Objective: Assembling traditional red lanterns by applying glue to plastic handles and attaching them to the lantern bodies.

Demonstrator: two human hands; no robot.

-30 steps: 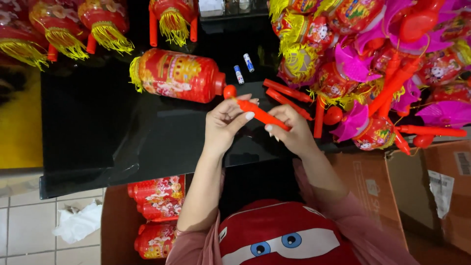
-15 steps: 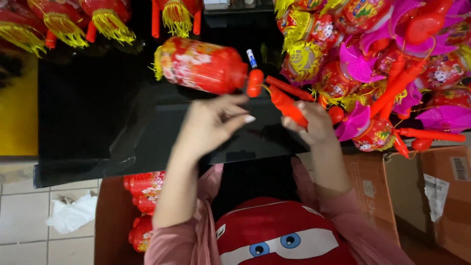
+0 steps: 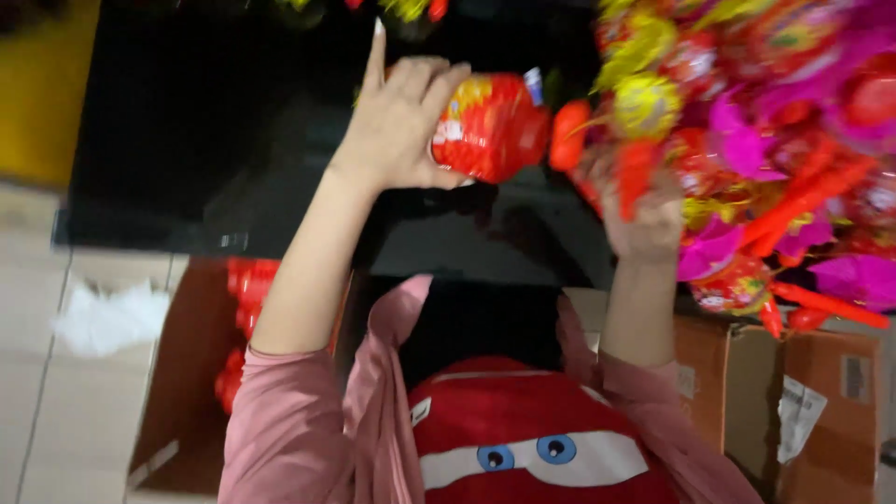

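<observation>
My left hand (image 3: 397, 126) grips a red barrel-shaped lantern (image 3: 493, 126) with yellow print, lying sideways over the black tabletop (image 3: 205, 140). Its red end cap (image 3: 567, 135) points right. My right hand (image 3: 642, 210) is closed around a red plastic stick (image 3: 635, 173), held upright close to that end cap. The frame is blurred, so I cannot tell whether stick and cap touch.
A heap of pink, yellow and red lanterns with red sticks (image 3: 775, 140) fills the right side. An open cardboard box (image 3: 187, 392) with red lanterns stands on the tiled floor at the left, next to white crumpled paper (image 3: 107, 317). Another carton (image 3: 812, 411) stands at the right.
My left hand has let go of the stick, reached forward and taken hold of the red lantern. My right hand has swung the stick toward the lantern's cap.
</observation>
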